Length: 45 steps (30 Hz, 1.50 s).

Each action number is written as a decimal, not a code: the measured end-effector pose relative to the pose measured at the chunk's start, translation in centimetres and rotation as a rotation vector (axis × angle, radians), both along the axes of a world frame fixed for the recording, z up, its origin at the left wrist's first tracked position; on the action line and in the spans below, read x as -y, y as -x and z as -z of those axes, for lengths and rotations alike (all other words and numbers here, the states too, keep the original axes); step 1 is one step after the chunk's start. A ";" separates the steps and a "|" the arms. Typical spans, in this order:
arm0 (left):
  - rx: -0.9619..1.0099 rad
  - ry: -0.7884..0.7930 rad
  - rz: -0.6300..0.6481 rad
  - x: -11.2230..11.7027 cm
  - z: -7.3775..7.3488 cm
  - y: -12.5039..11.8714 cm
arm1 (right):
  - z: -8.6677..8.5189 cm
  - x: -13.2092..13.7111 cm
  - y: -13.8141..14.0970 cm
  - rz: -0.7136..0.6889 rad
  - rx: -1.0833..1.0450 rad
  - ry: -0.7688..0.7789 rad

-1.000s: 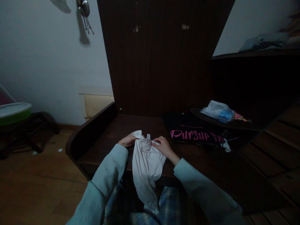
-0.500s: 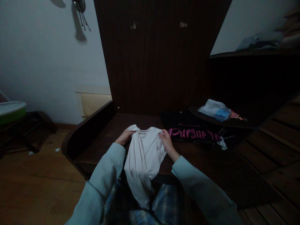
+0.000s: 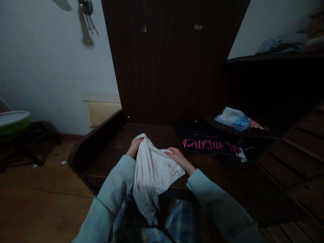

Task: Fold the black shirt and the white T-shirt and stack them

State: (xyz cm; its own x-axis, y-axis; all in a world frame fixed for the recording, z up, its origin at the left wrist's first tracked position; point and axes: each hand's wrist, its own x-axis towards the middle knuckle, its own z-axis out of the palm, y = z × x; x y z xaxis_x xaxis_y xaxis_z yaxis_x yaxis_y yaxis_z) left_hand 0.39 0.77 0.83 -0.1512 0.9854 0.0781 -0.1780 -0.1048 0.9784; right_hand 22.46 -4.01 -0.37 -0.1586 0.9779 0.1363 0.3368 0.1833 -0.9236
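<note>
A crumpled, off-white cloth garment (image 3: 152,168) hangs over the front edge of the dark wooden bench, its lower end drooping between my knees. My left hand (image 3: 134,147) is closed round a bunched fold at its upper left corner, which sticks up above the fingers. At the upper right edge, my right hand (image 3: 177,157) pinches the cloth, with a loose flap spreading below it. Some fingers of both hands are hidden behind the fabric. Right of my right hand lies a black fabric item (image 3: 210,143) with pink lettering.
The bench (image 3: 108,158) has a raised left side and a tall dark back panel (image 3: 164,67). On a small shelf at right rests a white and blue plastic packet (image 3: 234,118). A green tub with a pale lid (image 3: 15,122) stands on a dark stool at far left.
My right hand has slid down and slightly left along the cloth. The top edge, stretched between my hands before, now slopes down from my left hand, where the cloth is more gathered.
</note>
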 end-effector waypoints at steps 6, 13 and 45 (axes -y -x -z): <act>-0.127 -0.047 0.100 1.3 -2.5 2.1 | -4.6 1.7 -2.4 0.068 0.002 -0.253; -0.482 -0.003 0.426 3.9 -8.9 5.5 | -12.6 2.9 -6.6 0.159 0.053 -0.414; -0.780 -0.353 -0.203 4.3 -12.2 8.8 | -16.3 2.8 -13.4 -0.159 0.653 -0.027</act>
